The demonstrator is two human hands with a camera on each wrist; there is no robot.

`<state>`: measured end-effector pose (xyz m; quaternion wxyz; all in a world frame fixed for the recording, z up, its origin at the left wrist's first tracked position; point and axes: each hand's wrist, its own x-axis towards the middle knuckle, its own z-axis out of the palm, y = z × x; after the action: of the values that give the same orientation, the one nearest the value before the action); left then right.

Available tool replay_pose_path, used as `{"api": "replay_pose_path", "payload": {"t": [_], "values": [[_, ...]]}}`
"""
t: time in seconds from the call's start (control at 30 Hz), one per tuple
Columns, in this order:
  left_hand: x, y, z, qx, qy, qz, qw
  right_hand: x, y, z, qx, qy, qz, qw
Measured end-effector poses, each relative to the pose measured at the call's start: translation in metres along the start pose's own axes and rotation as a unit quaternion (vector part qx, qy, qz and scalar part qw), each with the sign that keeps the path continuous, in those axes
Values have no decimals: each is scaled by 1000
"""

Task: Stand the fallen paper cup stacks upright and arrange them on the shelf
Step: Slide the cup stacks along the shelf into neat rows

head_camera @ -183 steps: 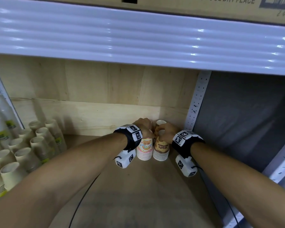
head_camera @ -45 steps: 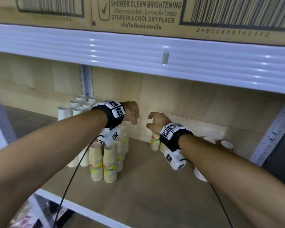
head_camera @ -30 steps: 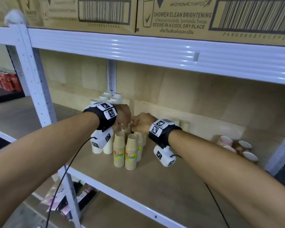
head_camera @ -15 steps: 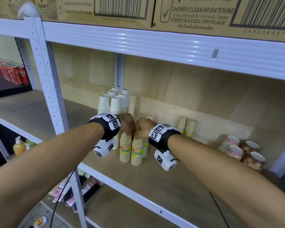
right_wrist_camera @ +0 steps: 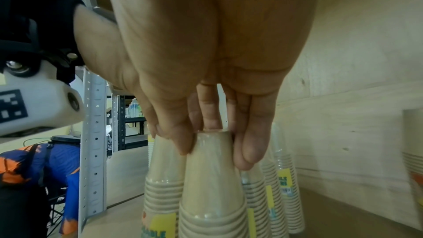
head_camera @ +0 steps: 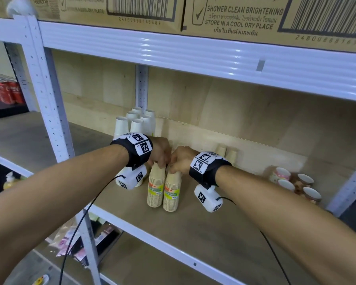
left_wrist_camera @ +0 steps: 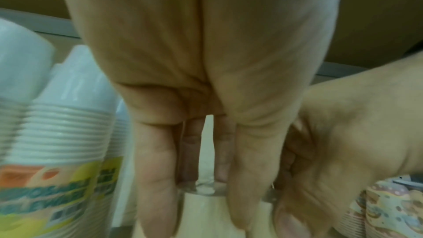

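Two tan paper cup stacks stand upside down, side by side, on the wooden shelf (head_camera: 203,227). My left hand (head_camera: 161,154) grips the top of the left tan stack (head_camera: 156,187), seen also as the left tan stack (left_wrist_camera: 206,213) between the fingers (left_wrist_camera: 155,178). My right hand (head_camera: 178,160) grips the top of the right tan stack (head_camera: 172,191); in the right wrist view the fingers (right_wrist_camera: 251,144) curl round the right tan stack (right_wrist_camera: 213,178). Both stacks are upright with yellow labels.
White cup stacks (head_camera: 132,124) stand behind my left wrist by a shelf post (head_camera: 141,87). Two more tan stacks (head_camera: 227,154) stand at the back wall. Patterned cup stacks (head_camera: 294,182) stand at the right. Cardboard boxes (head_camera: 234,15) sit on the shelf above.
My hands left the patterned stacks at the right and moved left to the tan stacks. Over the last half second both hands have closed onto the tops of the two front stacks.
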<state>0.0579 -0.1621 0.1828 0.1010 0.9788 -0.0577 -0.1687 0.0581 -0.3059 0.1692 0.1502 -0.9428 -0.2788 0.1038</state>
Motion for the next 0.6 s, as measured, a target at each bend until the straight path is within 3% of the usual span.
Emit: {"api": "replay_pose_path", "payload": {"t": [0.3, 0.6], "values": [[23, 61, -16, -34, -24, 59, 997, -15, 53, -31, -7, 23, 87, 996], [69, 110, -15, -2, 34, 95, 995, -28, 122, -53, -14, 59, 161, 985]]}}
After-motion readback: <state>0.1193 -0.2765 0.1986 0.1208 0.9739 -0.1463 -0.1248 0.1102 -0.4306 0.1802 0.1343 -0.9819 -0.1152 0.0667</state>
